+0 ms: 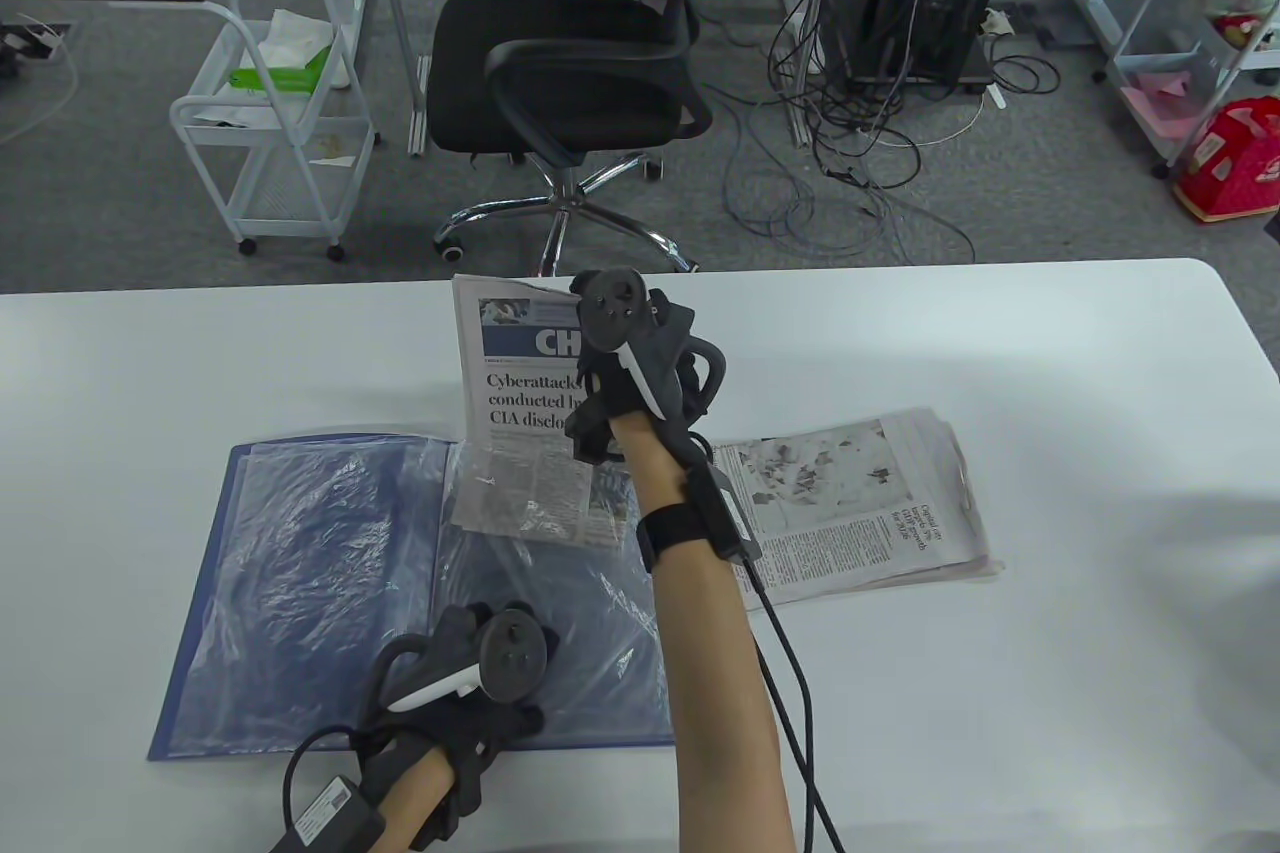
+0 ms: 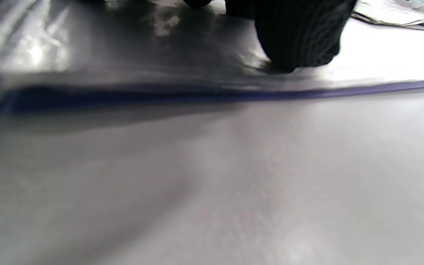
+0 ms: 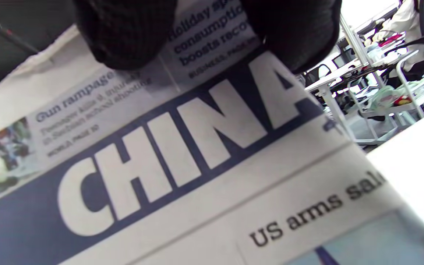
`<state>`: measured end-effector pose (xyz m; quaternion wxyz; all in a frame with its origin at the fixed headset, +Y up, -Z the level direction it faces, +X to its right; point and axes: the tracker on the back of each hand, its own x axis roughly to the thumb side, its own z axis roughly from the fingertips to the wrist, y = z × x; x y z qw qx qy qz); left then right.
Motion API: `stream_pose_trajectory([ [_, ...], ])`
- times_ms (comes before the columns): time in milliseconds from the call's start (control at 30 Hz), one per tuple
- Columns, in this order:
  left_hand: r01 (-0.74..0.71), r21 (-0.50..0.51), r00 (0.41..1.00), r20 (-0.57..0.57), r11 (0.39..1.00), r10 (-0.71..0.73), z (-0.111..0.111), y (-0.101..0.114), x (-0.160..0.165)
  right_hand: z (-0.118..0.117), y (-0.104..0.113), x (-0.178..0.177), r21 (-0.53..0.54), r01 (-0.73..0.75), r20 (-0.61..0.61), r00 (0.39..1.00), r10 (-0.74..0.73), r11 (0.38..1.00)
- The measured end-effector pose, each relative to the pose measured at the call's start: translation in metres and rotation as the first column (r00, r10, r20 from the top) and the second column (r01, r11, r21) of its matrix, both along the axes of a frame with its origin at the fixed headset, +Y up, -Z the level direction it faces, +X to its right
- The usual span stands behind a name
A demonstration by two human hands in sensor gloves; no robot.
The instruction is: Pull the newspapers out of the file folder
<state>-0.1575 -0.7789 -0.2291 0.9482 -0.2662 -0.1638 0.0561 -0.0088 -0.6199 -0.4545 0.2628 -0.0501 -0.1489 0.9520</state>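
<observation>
Table view: right hand (image 1: 640,373) grips one newspaper (image 1: 520,413); left hand (image 1: 470,683) presses one folder (image 1: 300,593); one newspaper pile (image 1: 860,503) beside

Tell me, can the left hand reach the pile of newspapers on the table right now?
Probably not easily. The left hand presses on the blue folder, and the right arm crosses between it and the newspaper pile.

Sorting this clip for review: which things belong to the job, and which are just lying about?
Job:
- black-gloved right hand gripping the half-pulled printed newspaper
- black-gloved left hand pressing the open blue plastic file folder
- stack of newspapers

Lying about:
- black mesh office chair
- white wire cart
</observation>
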Motion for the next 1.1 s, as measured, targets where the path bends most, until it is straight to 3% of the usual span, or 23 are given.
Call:
stream_pose_trajectory([
  [267,-0.005,-0.005,1.000,-0.004,1.000,0.005,-0.001,0.000,0.000,0.023,0.049,0.046,0.055,0.229,-0.028,0.973,-0.228,0.972],
  [500,-0.007,-0.007,1.000,-0.008,1.000,0.007,-0.001,0.000,-0.001,0.036,0.068,0.079,0.079,0.335,-0.010,0.942,-0.335,0.939],
  [767,-0.007,-0.007,1.000,-0.009,1.000,0.007,-0.001,0.000,-0.001,0.050,0.074,0.122,0.090,0.442,0.036,0.894,-0.447,0.892],
  [1100,-0.007,-0.007,1.000,-0.009,1.000,0.007,-0.001,0.000,-0.001,0.065,0.060,0.174,0.097,0.510,0.107,0.848,-0.519,0.855],
])
